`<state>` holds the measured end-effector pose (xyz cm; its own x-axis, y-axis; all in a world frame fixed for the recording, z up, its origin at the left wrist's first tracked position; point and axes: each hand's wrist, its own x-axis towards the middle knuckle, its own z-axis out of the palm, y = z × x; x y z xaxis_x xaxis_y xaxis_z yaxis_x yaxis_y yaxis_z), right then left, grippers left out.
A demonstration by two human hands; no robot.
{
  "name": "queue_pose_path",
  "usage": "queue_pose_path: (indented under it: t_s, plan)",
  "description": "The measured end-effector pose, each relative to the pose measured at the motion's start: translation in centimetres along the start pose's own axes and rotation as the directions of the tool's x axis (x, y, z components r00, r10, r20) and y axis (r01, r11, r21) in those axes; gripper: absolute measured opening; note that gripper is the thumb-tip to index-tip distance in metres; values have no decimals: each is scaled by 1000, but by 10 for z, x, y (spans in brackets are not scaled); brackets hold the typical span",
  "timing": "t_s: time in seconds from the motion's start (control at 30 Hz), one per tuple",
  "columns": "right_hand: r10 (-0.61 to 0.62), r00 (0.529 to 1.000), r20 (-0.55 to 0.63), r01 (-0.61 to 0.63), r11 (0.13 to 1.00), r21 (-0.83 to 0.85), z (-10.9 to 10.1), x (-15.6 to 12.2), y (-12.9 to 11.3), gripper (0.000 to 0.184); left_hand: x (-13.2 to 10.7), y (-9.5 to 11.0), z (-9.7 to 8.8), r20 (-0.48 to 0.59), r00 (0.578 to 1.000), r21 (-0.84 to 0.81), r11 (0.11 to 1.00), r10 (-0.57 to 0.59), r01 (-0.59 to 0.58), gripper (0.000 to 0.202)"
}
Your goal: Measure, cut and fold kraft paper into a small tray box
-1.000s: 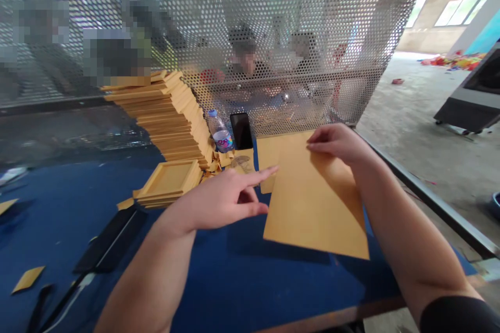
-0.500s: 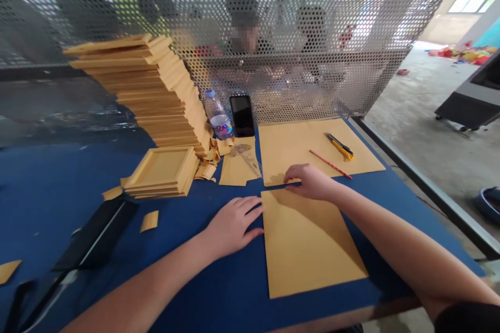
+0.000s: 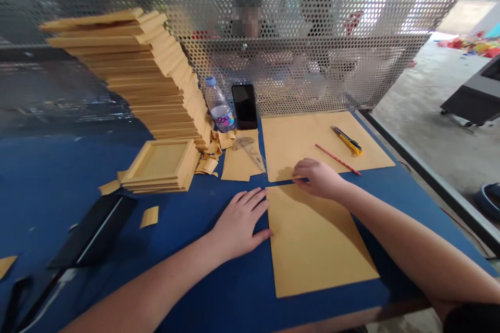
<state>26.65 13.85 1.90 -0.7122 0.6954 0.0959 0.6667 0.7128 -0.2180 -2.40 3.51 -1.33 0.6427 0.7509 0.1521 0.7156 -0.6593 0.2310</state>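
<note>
Aligning the kraft sheet (image 3: pixel 320 250) near the front edge of the surface (image 3: pixel 219 296) seemed underway — left hand (image 3: pixel 240 223) splayed, gripping nothing; right hand (image 3: pixel 318 179) curled, hold unclear — and next needed steadiness.

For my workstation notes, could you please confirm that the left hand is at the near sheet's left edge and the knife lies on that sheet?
Not quite: the head view shows the knife on the far sheet. The left hand is indeed at the near sheet's left edge.

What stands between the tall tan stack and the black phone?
In the head view, a blue-capped bottle stands between the tall tan stack and the black phone.
</note>
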Motion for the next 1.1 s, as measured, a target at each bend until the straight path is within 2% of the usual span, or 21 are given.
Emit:
queue_pose_path:
  t_s: [0.1, 0.17, 0.27, 0.37, 0.57, 0.7, 0.8, 0.87, 0.97, 1.03, 1.1]
  plan:
    - [229, 970, -82, -236, 967, -98, -14, -4, 29, 28, 0, 2, -1, -1, 1000, -5, 1000, -19, 19, 59]
    - [382, 914, -139, -400, 903, -153, -23, -8, 51, 30, 0, 3, -1, -5, 1000, -8, 1000, -27, 27, 59]
    - [544, 826, -150, -564, 802, -196, -31, -14, 78, 33, 0, 2, 0, -16, 1000, -14, 1000, -25, 25, 58]
    - [618, 780, -102, -624, 753, -209, -31, -18, 91, 34, 0, 1, 0, -38, 999, -15, 1000, -6, 6, 57]
    - [641, 765, -60, -638, 742, -205, -25, -17, 86, 35, -2, 5, 0, -116, 990, -5, 996, 84, -85, 47]
    - [616, 784, -73, -618, 765, -183, -26, -12, 77, 35, -2, 9, -2, -169, 971, 30, 986, 170, -167, 27]
    - [549, 833, -72, -554, 820, -144, -30, -9, 58, 34, -3, 13, -1, -182, 947, 88, 963, 266, -254, 15]
    - [455, 890, -44, -457, 884, -100, -29, -7, 33, 30, -5, 16, -1, -186, 924, 140, 940, 335, -312, 20]
    - [217, 976, 37, -217, 976, 4, -17, -3, -20, 13, -10, 23, -1, -190, 885, 229, 896, 425, -381, 24]
    - [49, 995, 84, -55, 996, 70, -5, -1, -56, 15, -14, 29, -3, -192, 865, 287, 869, 463, -402, 24]
    - [-71, 991, 109, 58, 991, 123, 7, -1, -85, 18, -17, 36, -5, -188, 854, 338, 848, 485, -408, 23]
